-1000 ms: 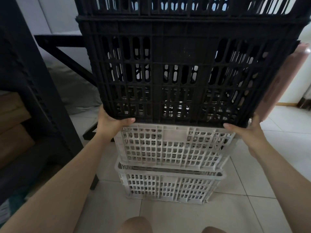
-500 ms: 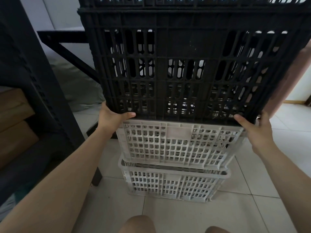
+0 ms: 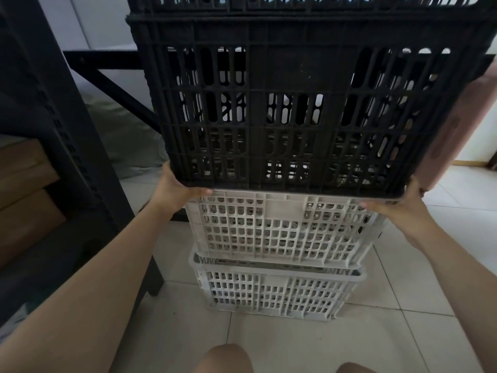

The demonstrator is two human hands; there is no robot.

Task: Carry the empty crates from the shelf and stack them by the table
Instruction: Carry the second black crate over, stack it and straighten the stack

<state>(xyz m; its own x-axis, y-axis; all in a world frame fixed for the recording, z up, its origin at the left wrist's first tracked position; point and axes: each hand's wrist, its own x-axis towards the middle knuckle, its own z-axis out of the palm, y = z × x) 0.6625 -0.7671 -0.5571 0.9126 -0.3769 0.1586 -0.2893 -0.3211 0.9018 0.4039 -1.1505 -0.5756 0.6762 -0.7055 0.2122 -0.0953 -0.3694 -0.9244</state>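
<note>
A large black slatted crate [image 3: 301, 109] fills the upper middle of the head view, its bottom edge just above or on the rim of the upper white crate [image 3: 282, 227]. That white crate is nested in a lower white crate [image 3: 271, 289] standing on the tiled floor. My left hand [image 3: 174, 189] grips the black crate's bottom left corner, thumb along its lower edge. At the bottom right corner my right hand [image 3: 400, 205] holds it the same way. Whether the black crate rests fully on the white one I cannot tell.
A dark metal shelf frame [image 3: 61, 130] stands at the left with cardboard boxes [image 3: 24, 189] behind it. A black table leg and brace [image 3: 113, 76] run behind the crates. A pink object [image 3: 457, 125] leans at the right. Light floor tiles [image 3: 443, 265] lie to the right and in front.
The black crate has come down slightly closer to the top white crate, and both hands stay at its bottom corners. The view has shifted a little closer.
</note>
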